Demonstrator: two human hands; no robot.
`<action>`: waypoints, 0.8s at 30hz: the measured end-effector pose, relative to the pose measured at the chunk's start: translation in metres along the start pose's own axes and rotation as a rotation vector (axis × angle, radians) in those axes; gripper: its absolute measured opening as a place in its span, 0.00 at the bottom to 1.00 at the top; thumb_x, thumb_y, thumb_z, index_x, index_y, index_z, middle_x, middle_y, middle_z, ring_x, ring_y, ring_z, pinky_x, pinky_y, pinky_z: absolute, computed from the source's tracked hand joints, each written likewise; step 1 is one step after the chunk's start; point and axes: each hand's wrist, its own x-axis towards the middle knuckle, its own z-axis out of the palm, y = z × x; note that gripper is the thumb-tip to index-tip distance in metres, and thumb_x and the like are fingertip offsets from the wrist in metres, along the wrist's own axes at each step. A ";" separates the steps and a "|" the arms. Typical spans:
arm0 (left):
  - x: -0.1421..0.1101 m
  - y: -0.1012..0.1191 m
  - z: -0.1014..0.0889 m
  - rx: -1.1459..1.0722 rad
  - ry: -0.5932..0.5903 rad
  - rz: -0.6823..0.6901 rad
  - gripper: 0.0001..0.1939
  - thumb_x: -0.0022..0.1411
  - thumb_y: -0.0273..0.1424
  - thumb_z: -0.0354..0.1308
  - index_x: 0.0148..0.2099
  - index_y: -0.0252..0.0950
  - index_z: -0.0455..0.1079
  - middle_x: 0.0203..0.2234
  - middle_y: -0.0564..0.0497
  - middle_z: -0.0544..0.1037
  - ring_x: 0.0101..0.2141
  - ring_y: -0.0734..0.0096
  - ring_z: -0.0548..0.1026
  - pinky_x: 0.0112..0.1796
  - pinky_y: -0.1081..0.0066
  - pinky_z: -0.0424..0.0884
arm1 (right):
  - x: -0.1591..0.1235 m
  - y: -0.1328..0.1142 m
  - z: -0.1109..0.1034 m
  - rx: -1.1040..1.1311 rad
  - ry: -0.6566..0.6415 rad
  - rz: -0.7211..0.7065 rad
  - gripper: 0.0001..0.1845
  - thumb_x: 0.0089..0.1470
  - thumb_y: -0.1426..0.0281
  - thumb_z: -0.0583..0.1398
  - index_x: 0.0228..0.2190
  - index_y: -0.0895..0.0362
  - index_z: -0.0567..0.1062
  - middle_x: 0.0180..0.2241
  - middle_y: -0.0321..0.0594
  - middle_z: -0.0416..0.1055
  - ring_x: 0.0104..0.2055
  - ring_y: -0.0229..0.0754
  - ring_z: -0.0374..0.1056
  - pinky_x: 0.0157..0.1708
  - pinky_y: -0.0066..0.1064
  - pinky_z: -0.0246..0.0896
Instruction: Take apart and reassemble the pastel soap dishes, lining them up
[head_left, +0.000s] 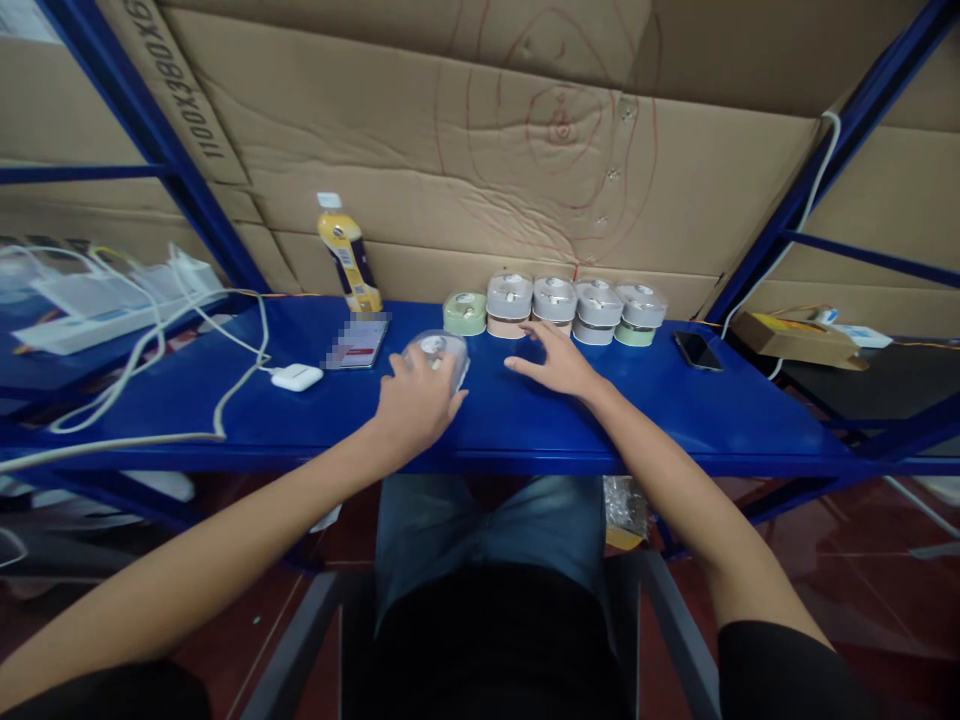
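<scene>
My left hand (416,405) grips a small rounded box (456,352) with a clear lid, low over the front left of the blue table (480,440). The hand covers much of this box, so I cannot tell whether its base touches the table. My right hand (561,365) is open, thumb and fingers apart, just in front of a row of similar boxes. In that row, a single green box (465,318) is at the left. Beside it stand several two-high stacks, with grey boxes (598,300) on top and pink, grey or green ones below.
Behind the table rises a cardboard wall (337,110). A yellow drink bottle (349,255), a lit phone (360,342) and a white earphone case (297,377) with a cable are at left. A dark phone (697,351) lies at right, near an open carton (795,338). Blue posts flank the table.
</scene>
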 end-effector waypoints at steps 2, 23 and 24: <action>-0.002 -0.001 0.007 -0.143 0.047 0.133 0.24 0.76 0.44 0.61 0.65 0.35 0.70 0.63 0.24 0.71 0.62 0.23 0.73 0.53 0.41 0.79 | -0.002 -0.010 -0.004 0.026 -0.025 -0.083 0.53 0.57 0.40 0.73 0.73 0.49 0.68 0.72 0.54 0.68 0.76 0.64 0.64 0.75 0.61 0.62; 0.079 0.004 0.064 -0.941 0.028 0.505 0.54 0.57 0.51 0.78 0.78 0.37 0.62 0.67 0.34 0.74 0.66 0.38 0.75 0.68 0.43 0.71 | -0.006 0.002 -0.027 0.096 -0.029 0.026 0.35 0.60 0.44 0.69 0.58 0.55 0.80 0.57 0.53 0.84 0.57 0.60 0.80 0.61 0.55 0.74; 0.078 0.002 0.064 -0.901 0.028 0.521 0.49 0.60 0.52 0.75 0.76 0.38 0.66 0.66 0.35 0.74 0.67 0.39 0.74 0.69 0.42 0.69 | -0.006 0.009 -0.031 0.105 0.001 0.075 0.35 0.61 0.44 0.68 0.58 0.56 0.80 0.57 0.53 0.84 0.58 0.60 0.80 0.61 0.56 0.75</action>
